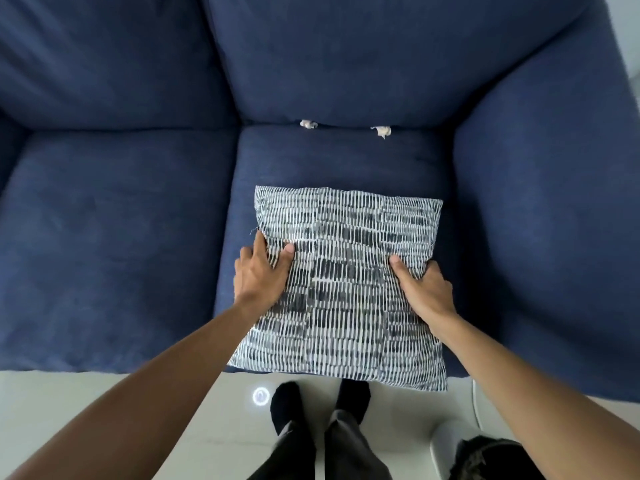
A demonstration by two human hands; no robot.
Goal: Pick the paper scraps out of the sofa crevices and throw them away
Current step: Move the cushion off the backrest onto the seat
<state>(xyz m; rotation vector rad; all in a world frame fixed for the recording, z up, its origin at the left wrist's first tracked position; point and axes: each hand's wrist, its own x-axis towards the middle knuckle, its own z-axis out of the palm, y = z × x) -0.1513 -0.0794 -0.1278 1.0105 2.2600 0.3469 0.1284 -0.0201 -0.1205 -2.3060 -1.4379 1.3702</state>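
Currently both hands, left hand [260, 271] and right hand [423, 289], are gripping the patterned cushion [343, 289] edges, while two paper scraps [308, 124] [381, 131] are sitting beyond them in the sofa [104, 237] back crevice, one nearer each hand.

text: none readable | labels: none | pillow [343, 289]: dash pattern only, no lettering
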